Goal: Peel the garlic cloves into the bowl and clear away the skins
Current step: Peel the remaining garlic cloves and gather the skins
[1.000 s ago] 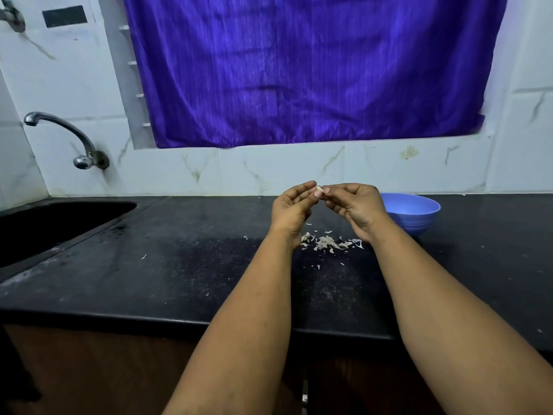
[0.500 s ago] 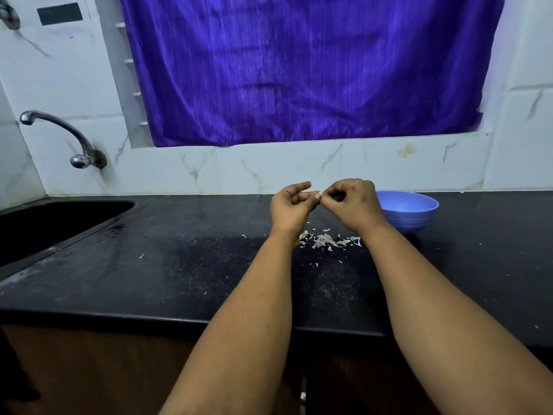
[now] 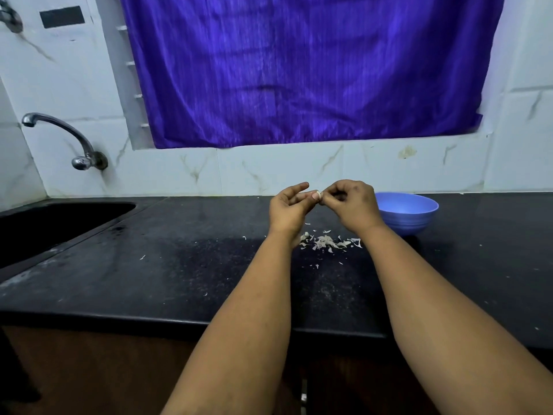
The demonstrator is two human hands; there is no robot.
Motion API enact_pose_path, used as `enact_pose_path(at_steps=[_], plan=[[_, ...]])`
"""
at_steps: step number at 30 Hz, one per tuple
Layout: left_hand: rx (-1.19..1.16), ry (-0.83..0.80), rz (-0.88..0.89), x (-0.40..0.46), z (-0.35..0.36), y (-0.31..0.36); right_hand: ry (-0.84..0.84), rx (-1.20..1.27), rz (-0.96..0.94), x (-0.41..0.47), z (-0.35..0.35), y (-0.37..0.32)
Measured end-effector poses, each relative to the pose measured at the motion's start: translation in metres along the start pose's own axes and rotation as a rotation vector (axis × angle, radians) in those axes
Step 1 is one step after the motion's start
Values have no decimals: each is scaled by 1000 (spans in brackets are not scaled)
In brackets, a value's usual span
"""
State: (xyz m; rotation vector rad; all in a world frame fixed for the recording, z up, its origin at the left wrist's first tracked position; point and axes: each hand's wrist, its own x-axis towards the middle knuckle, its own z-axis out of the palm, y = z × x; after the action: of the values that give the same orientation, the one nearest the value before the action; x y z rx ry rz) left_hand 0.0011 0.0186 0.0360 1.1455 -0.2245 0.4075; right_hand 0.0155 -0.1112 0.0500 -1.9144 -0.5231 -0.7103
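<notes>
Just above the middle of the frame my left hand [image 3: 288, 205] and my right hand [image 3: 353, 203] meet over the black stone counter [image 3: 179, 265], both pinching one small pale garlic clove [image 3: 319, 193] between curled fingertips; my left forefinger sticks out straighter. Directly below them a loose heap of papery white garlic skins [image 3: 327, 242] lies on the counter. The round blue plastic bowl [image 3: 407, 212] stands just right of my right hand, near the tiled wall
</notes>
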Motion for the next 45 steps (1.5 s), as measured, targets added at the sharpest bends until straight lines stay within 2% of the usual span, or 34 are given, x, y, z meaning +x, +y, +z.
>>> enact_pose_path(at_steps=[6, 12, 16, 19, 23, 25, 29, 33, 37, 40, 42, 45], plan=[[-183, -37, -76, 1, 0, 5, -59, 293, 184, 3, 3, 0], [-247, -88, -134, 0, 1, 5, -100, 457, 286, 2, 5, -2], [-254, -96, -146, -1, 1, 6, -50, 516, 337, 3, 5, -6], [-263, -94, -146, -1, 1, 7, -9, 462, 339, 4, 3, -5], [-268, -86, -152, -1, 2, 7, 25, 197, 265, 2, 0, 2], [-263, -80, -155, -1, 3, 8, 25, 140, 234, 0, -1, 4], [-247, -48, -151, 0, 3, 8, 16, 254, 216, -2, -2, 4], [-211, -4, -154, -1, 5, 6, 44, 167, 218, -1, 0, 0], [-166, 25, -138, -1, 5, 5, -32, 279, 302, -2, 0, -2], [-91, 1, -146, -4, 6, 4, -75, 230, 294, -3, 3, 0], [-42, -8, -146, -4, 5, 3, -101, 360, 326, -6, 6, -1], [-53, -46, -162, -3, 3, 4, -150, 797, 497, -7, 5, -4]])
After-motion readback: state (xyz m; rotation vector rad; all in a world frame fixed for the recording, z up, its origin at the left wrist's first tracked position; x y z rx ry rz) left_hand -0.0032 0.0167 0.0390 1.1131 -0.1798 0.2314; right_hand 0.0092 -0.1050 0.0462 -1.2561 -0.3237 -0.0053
